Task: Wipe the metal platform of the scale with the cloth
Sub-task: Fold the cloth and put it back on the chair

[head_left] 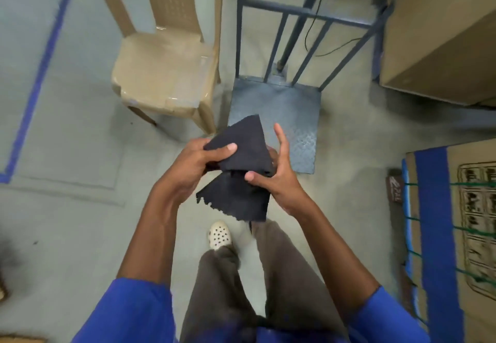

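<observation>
1. Metal platform (284, 106): flat on the floor just ahead of the feet, textured blue-grey plate, near edge partly hidden behind the cloth; not yet touched.
2. Dark cloth (241, 149): up in the air over the platform's near edge, doubled over, ragged lower edge hanging; probably being folded into a pad before wiping.
3. Left grip (193, 163): closed on the cloth's left side, thumb on top pinning the fold.
4. Right grip (276, 179): pinching the cloth's right side under the thumb, forefinger sticking up free.
5. Blue railing (308, 12): rising from the platform's far edge; best approached from the near side.
6. Beige plastic chair (161, 79): just left of the platform. Cardboard box (440, 34): off to its right.
</observation>
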`<control>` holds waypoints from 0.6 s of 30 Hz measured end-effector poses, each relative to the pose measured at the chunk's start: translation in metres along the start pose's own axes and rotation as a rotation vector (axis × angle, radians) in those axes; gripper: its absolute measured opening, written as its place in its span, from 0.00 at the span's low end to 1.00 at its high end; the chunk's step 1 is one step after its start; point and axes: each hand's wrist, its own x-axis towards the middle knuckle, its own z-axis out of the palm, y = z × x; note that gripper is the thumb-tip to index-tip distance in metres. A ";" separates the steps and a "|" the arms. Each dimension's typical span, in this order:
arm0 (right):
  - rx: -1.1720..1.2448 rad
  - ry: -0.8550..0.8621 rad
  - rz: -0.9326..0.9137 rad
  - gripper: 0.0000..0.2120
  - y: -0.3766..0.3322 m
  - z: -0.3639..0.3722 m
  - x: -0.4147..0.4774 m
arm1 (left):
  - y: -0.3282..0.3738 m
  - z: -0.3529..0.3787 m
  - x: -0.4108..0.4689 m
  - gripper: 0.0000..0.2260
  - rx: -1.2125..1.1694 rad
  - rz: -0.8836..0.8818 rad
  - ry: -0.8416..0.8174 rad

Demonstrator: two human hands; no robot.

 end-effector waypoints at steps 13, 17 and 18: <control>0.148 -0.004 0.123 0.18 -0.048 0.070 -0.094 | 0.056 -0.021 -0.099 0.11 0.657 0.114 0.217; 0.193 0.042 0.059 0.19 -0.056 0.075 -0.099 | 0.069 -0.019 -0.113 0.26 0.076 0.133 0.203; 0.205 0.053 0.034 0.20 -0.062 0.076 -0.099 | 0.065 -0.018 -0.117 0.31 -0.009 0.081 0.153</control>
